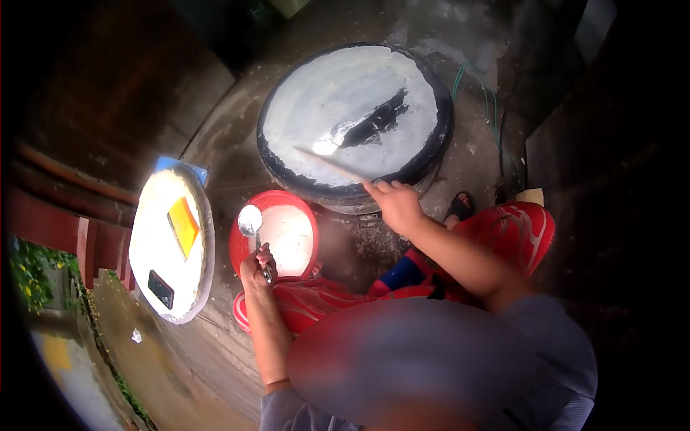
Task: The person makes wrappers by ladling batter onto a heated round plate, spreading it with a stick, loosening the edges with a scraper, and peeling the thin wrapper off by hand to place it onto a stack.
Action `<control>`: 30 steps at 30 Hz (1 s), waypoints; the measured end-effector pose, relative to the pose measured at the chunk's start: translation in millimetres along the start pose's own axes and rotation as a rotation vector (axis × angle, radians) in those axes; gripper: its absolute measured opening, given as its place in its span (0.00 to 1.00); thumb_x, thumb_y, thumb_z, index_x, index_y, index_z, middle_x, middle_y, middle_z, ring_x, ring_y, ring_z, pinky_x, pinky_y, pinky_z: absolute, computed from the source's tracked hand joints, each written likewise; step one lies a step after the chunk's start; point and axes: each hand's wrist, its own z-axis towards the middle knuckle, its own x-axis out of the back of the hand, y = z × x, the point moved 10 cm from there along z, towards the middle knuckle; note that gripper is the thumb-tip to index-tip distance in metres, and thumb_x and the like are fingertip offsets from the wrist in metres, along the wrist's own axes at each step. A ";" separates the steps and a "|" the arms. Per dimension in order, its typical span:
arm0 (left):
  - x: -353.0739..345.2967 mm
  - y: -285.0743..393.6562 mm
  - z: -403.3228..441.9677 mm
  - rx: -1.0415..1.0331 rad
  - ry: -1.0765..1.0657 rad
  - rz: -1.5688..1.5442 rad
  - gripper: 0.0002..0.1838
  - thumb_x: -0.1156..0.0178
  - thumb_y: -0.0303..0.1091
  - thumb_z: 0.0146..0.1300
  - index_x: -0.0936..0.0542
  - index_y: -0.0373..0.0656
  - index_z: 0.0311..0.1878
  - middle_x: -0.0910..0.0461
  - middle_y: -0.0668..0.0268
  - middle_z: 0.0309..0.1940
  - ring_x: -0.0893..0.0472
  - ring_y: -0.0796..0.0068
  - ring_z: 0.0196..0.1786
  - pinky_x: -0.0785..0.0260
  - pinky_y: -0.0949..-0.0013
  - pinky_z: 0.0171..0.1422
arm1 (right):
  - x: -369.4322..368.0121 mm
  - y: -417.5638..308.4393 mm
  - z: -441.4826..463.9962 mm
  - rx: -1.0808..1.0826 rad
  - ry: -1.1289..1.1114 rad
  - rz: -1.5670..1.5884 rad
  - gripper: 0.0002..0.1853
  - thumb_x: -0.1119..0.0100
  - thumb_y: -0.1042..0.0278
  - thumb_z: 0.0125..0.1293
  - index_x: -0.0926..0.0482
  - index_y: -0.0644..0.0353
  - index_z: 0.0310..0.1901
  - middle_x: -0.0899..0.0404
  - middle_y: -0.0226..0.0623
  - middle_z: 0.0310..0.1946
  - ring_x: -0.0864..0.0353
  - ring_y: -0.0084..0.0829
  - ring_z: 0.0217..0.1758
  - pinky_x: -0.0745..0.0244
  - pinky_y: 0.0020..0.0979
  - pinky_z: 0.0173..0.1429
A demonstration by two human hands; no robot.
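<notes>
My right hand [397, 206] is closed on the end of a thin, flat spreading stick [334, 164], which reaches over a large round black griddle [269, 159]. Pale white batter [316, 93] coats most of the griddle, with a dark bare streak right of its middle. A bright white blob lies near the stick's far part. My left hand [257, 266] grips the handle of a ladle [250, 220]. Its bowl hangs over the rim of a red bucket [314, 223], whose inside shows white batter.
At left stands a round white surface [154, 223] with a yellow-orange packet [184, 226] and a dark phone [160, 289] on it. A green cord [489, 108] runs along the floor at right. My red-clad legs [496, 237] flank the griddle's near side; a sandalled foot [460, 207] shows.
</notes>
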 end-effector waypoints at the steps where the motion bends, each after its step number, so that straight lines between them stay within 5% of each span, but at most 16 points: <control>1: -0.1 -1.0 0.0 0.021 -0.010 -0.002 0.12 0.64 0.28 0.66 0.33 0.29 0.39 0.31 0.65 0.24 0.32 0.80 0.18 0.38 0.80 0.18 | -7.8 7.0 -1.6 -0.057 -0.023 -0.022 0.25 0.50 0.75 0.50 0.25 0.49 0.53 0.27 0.31 0.30 0.26 0.34 0.32 0.29 0.34 0.33; 7: 2.0 -4.0 -7.9 0.006 0.028 -0.005 0.11 0.63 0.28 0.66 0.33 0.30 0.37 0.32 0.66 0.22 0.33 0.80 0.16 0.38 0.81 0.17 | 8.0 86.4 -0.6 -0.305 -0.061 -0.088 0.25 0.47 0.74 0.51 0.28 0.53 0.55 0.27 0.34 0.30 0.25 0.37 0.30 0.28 0.37 0.31; 9: 3.6 -2.6 -5.2 0.014 0.019 -0.020 0.11 0.63 0.28 0.66 0.33 0.30 0.38 0.32 0.66 0.22 0.33 0.80 0.16 0.38 0.80 0.17 | 16.9 78.5 -8.3 -0.394 0.012 0.175 0.27 0.43 0.74 0.46 0.26 0.53 0.53 0.26 0.35 0.31 0.24 0.38 0.31 0.28 0.37 0.32; 12: -1.0 -4.8 -7.2 0.006 0.026 -0.008 0.11 0.63 0.28 0.66 0.33 0.30 0.37 0.32 0.66 0.22 0.33 0.80 0.16 0.38 0.80 0.18 | 10.4 36.2 -20.2 -0.133 -0.020 0.162 0.27 0.44 0.76 0.46 0.26 0.50 0.53 0.28 0.37 0.30 0.24 0.38 0.30 0.27 0.37 0.33; 16: 1.6 -5.6 -7.5 0.024 0.022 0.016 0.11 0.63 0.28 0.66 0.33 0.31 0.35 0.32 0.66 0.21 0.33 0.80 0.16 0.38 0.79 0.17 | 21.9 118.8 -13.2 -0.351 0.020 -0.049 0.25 0.48 0.76 0.49 0.26 0.51 0.53 0.25 0.35 0.33 0.23 0.40 0.31 0.26 0.37 0.33; 21: -4.1 -9.6 -6.7 0.032 0.011 -0.016 0.11 0.63 0.28 0.66 0.33 0.32 0.34 0.33 0.67 0.19 0.33 0.80 0.16 0.38 0.79 0.17 | 22.2 113.9 -30.3 -0.545 0.050 0.243 0.24 0.45 0.73 0.48 0.27 0.52 0.51 0.25 0.38 0.35 0.22 0.43 0.37 0.26 0.41 0.38; 24: -4.4 -9.6 -7.0 0.029 0.024 0.000 0.10 0.62 0.28 0.66 0.33 0.32 0.34 0.33 0.67 0.19 0.33 0.80 0.16 0.38 0.80 0.17 | 19.7 85.1 -34.5 -0.242 0.016 0.130 0.26 0.44 0.75 0.47 0.27 0.50 0.53 0.26 0.37 0.32 0.22 0.41 0.34 0.26 0.40 0.36; 30: 4.0 -7.6 -5.4 0.052 0.043 -0.021 0.11 0.62 0.29 0.68 0.34 0.30 0.38 0.32 0.66 0.22 0.33 0.80 0.16 0.37 0.79 0.17 | 37.9 186.0 -30.8 -0.544 0.008 -0.116 0.25 0.46 0.76 0.49 0.26 0.49 0.54 0.25 0.36 0.36 0.21 0.40 0.36 0.25 0.38 0.38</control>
